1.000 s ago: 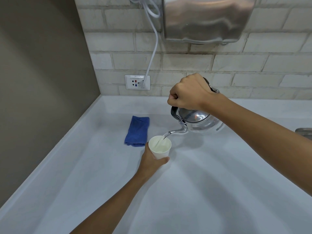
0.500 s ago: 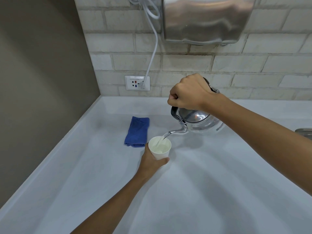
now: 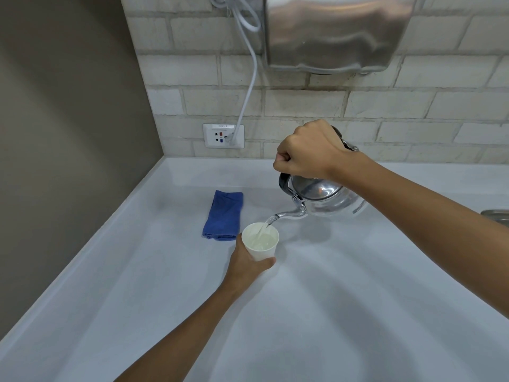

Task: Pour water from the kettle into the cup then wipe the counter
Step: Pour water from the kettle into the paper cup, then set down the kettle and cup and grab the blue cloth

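My right hand is closed around the black handle of a shiny metal kettle, which is held above the white counter and tilted to the left. A thin stream of water runs from its spout into a white paper cup. My left hand grips the cup from below and the left side, holding it upright under the spout. The cup holds water well up its wall. A folded blue cloth lies flat on the counter just left of the cup.
A steel wall-mounted unit hangs above the kettle, its white cable plugged into a socket on the brick wall. A brown side wall bounds the counter on the left. A metal edge shows at the far right.
Water keeps pouring and the level in the cup has risen slightly. Both hands, the kettle and the cup hold nearly the same positions.
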